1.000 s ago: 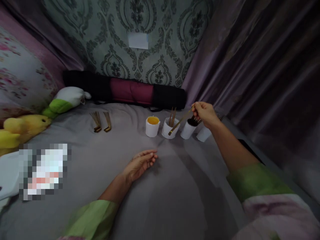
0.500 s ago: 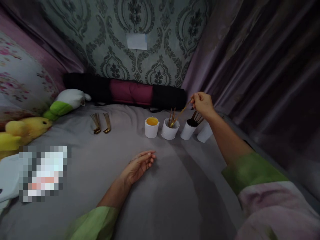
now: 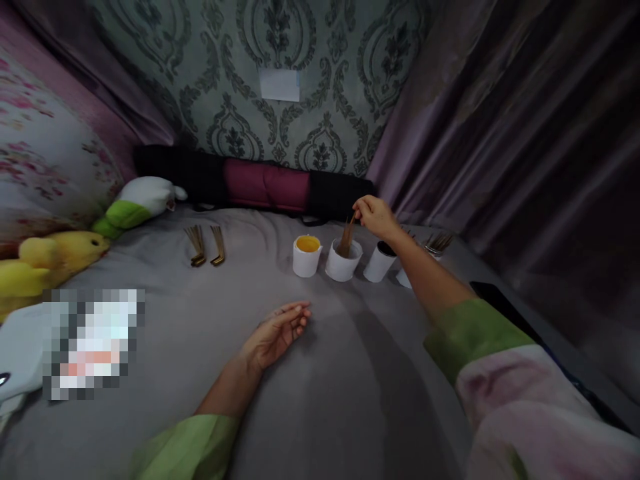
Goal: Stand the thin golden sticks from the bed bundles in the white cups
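My right hand (image 3: 375, 216) pinches the upper end of a thin golden-brown stick (image 3: 352, 227). The stick's lower part dips into a wide white cup (image 3: 342, 269), where other similar sticks stand together. Resting on the grey sheet, my left hand (image 3: 280, 335) lies palm inward with relaxed fingers and holds nothing. Left of the wide cup stands a white cup with a yellow inside (image 3: 306, 263). To its right are a white cup with a dark inside (image 3: 377, 265) and another white cup (image 3: 404, 279), partly hidden by my right forearm.
Two bundles of bent gold-coloured sticks (image 3: 196, 248) lie left of the cups. More sticks (image 3: 440, 243) show beyond my forearm. A black and maroon bag (image 3: 267, 183) lies along the wall. Plush toys (image 3: 65, 248), a white device (image 3: 33, 347) and a blurred-out rectangle (image 3: 100, 347) are at left.
My right hand has moved left and slightly down, bringing the stick more upright among the others in the wide cup. My left hand has stayed still. The view has shifted slightly.
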A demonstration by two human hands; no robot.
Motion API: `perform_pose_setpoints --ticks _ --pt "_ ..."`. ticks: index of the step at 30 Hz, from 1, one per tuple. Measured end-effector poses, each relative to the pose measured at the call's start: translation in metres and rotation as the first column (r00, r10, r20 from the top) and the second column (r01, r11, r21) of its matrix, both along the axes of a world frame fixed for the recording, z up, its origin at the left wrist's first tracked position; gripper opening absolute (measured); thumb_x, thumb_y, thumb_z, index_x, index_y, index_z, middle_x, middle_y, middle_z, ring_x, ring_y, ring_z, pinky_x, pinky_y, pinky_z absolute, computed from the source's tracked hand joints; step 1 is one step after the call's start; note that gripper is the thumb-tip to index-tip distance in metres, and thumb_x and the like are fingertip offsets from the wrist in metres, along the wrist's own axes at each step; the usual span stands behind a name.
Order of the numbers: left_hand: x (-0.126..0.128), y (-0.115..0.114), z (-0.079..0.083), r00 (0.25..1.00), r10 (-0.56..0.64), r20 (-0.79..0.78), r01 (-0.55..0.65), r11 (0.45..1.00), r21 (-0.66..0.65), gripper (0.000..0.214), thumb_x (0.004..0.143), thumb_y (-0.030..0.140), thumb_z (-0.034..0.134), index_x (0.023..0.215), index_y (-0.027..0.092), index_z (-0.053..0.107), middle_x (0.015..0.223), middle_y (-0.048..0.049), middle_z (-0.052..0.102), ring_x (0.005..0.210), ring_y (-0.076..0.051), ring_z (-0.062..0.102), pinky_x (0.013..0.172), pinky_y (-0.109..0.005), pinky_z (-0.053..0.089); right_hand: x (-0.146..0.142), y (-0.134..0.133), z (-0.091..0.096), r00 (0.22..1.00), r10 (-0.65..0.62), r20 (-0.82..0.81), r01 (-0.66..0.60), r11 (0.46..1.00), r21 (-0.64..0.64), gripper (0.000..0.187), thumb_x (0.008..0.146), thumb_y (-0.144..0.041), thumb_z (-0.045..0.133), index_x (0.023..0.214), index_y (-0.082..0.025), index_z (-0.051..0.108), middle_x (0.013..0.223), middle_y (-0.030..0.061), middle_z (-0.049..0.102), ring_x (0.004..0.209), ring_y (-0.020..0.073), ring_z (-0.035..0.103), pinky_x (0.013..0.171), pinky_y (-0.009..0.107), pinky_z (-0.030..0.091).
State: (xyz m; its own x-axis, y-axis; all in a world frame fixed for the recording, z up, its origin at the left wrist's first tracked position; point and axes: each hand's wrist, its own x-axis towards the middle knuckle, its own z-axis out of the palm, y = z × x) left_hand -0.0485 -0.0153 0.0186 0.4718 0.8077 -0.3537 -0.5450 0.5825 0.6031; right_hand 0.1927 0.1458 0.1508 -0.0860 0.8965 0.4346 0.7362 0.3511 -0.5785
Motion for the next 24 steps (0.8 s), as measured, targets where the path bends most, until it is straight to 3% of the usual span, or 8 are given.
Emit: perform_pose_setpoints --ticks 13,24 --pt "0.000 0.000 0.003 1.000 0.001 -0.006 -0.001 1.000 0.004 0.019 0.074 0.012 0.059 0.093 0.011 0.061 0.080 -0.0048 0.061 0.063 -0.006 0.055 0.058 -0.017 0.045 -0.013 0.003 -0.013 0.993 0.092 0.068 -0.087 0.993 -0.076 0.023 0.084 -0.019 0.035 0.075 -0.016 0.056 0.064 0.0018 0.059 0.053 0.0088 0.051 0.055 0.020 0.039" --pt "0.001 0.001 0.003 1.000 0.000 -0.016 0.000 1.000 0.010 0.020 0.073 0.014 0.061 0.092 0.011 0.062 0.079 -0.0045 0.061 0.063 -0.006 0.055 0.059 -0.017 0.045 -0.012 0.006 -0.022 0.987 0.054 0.150 -0.045 0.997 -0.064 0.025 0.083 -0.018 0.036 0.075 -0.015 0.060 0.061 0.0011 0.060 0.058 0.0096 0.053 0.059 0.020 0.038"
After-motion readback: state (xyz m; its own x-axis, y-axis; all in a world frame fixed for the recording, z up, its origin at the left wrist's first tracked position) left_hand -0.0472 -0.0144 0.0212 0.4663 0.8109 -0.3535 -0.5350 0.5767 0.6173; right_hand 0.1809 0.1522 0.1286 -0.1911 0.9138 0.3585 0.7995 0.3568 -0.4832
